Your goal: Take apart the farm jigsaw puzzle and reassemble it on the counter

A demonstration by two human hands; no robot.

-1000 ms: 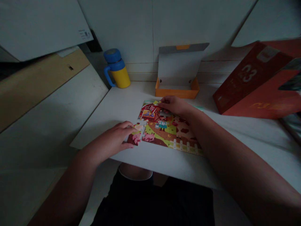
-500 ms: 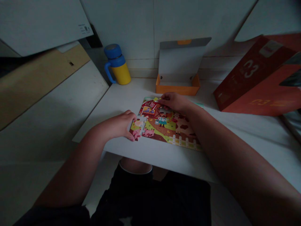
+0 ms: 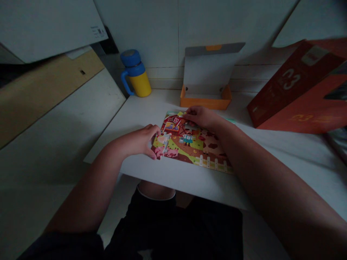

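A colourful farm jigsaw puzzle (image 3: 189, 146) lies flat on the white table (image 3: 271, 151). My left hand (image 3: 141, 141) curls around the puzzle's left corner piece (image 3: 159, 146), thumb under the near edge and fingers on top, pressing it against the rest. My right hand (image 3: 200, 116) rests with bent fingers on the puzzle's far edge, near the red barn picture. Whether it pinches a loose piece I cannot tell.
An open orange box (image 3: 207, 97) with a grey raised lid stands behind the puzzle. A yellow mug with a blue lid (image 3: 137, 76) is at the back left. A big red carton (image 3: 298, 88) leans at the right. The table's near edge runs just below the puzzle.
My left hand has slid the corner piece right and inward, closing the gap to the puzzle. The right hand stays on the far edge. The camera tilted slightly.
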